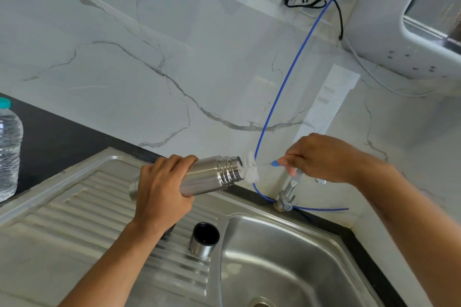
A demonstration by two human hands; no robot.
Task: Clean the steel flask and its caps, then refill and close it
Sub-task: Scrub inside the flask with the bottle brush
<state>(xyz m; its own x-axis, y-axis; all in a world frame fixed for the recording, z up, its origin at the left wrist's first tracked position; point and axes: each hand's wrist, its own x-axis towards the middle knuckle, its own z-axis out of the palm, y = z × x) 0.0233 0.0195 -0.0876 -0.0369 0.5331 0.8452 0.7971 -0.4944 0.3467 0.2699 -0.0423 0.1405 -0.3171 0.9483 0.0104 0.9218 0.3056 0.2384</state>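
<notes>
Head view: steel flask (pixel 209 177) is held roughly horizontal over the ribbed drainboard (pixel 82 209), mouth pointing right toward the tap (pixel 287 194). Left hand (pixel 162 189) is wrapped round its body w/ fingers curled over the top, so a full grip. Right hand (pixel 321 157) pinches the blue handle of a bottle brush (pixel 252 169); its white fluffy head sits right at the flask mouth, touching or just entering, can't tell which.

Handling, as a guess: flask is stiff, smooth brushed metal, prob slippery once wet, light if empty. Mid-body is the sensible hold, as now; the threaded neck rings are ridged but need to stay free for the brush. Brush head looks soft and squashy, stem thin, so it likely flexes if pushed off-axis.

One cap (pixel 204 239), a short steel cup w/ dark inside, stands open-end up on the drainboard near the sink basin (pixel 287 257), just right of the left forearm. A dark item under that forearm may be the other cap; mostly hidden.

Basin is shiny pressed steel w/ rounded corners. Clear crinkled plastic water bottle (pixel 10 149) w/ teal lid stands far left on the dark counter. Thin blue tube (pixel 294 62) loops down the marble-look wall behind the tap.
</notes>
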